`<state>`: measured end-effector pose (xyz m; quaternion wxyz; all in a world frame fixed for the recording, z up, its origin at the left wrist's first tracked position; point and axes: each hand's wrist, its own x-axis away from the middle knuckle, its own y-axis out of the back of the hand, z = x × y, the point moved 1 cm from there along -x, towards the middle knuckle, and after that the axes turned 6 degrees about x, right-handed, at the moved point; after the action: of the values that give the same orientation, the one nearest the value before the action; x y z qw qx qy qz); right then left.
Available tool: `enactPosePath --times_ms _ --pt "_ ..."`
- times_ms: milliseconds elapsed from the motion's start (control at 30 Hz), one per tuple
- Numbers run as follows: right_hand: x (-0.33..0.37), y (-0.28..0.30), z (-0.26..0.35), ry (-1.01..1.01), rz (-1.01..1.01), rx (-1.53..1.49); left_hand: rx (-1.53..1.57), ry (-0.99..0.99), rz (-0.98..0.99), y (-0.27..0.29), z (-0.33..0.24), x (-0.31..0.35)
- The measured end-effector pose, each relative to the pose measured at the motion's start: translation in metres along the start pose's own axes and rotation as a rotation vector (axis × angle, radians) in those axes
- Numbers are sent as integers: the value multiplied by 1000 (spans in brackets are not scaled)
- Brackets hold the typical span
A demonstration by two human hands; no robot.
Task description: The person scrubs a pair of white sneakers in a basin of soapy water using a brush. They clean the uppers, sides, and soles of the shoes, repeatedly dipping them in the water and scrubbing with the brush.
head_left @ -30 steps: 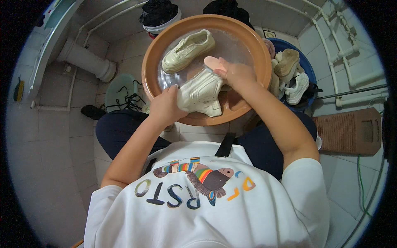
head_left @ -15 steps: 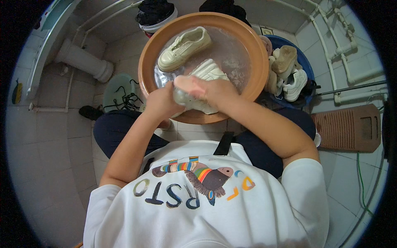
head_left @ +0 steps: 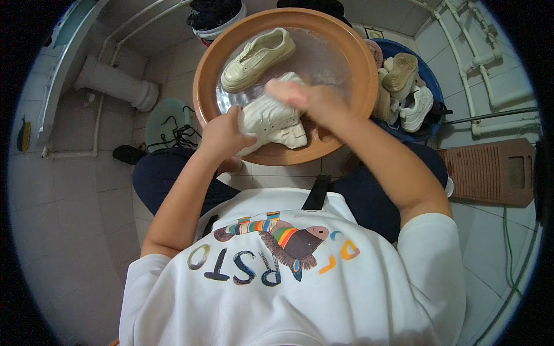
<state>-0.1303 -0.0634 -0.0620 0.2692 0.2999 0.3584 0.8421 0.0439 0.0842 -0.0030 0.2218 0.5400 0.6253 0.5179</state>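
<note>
My left hand (head_left: 224, 138) is closed on one end of a wet white sneaker (head_left: 271, 118). That sneaker lies tilted over the near part of a round orange-brown basin (head_left: 202, 86). Above the sneaker's far side, my right hand (head_left: 323, 102) is smeared by motion. It grips a pale pink oval thing (head_left: 283, 90) whose underside is hidden, so its kind is unclear. A cream sneaker (head_left: 254, 60) without visible laces rests at the far left inside the basin, in cloudy water (head_left: 320, 52).
Right of the basin, a blue tub (head_left: 430, 69) holds several shoes (head_left: 401, 75). Dark laces (head_left: 176, 135) hang in a pale green bowl (head_left: 154, 124) at the left. A brown washboard (head_left: 487, 173) lies at the right, near white wall pipes (head_left: 485, 69). A white bucket (head_left: 231, 26) with dark items stands behind.
My right hand has lifted away from the left, moving up and to the right with the pink thing. More of the white sneaker's side now shows; my left hand keeps its hold.
</note>
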Motion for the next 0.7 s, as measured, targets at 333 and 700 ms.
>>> enactPosePath --times_ms 333,700 --pt "20 7 39 299 9 19 -10 16 -15 -4 5 5" --pt "7 13 29 19 121 76 14 43 -2 -5 2 11"
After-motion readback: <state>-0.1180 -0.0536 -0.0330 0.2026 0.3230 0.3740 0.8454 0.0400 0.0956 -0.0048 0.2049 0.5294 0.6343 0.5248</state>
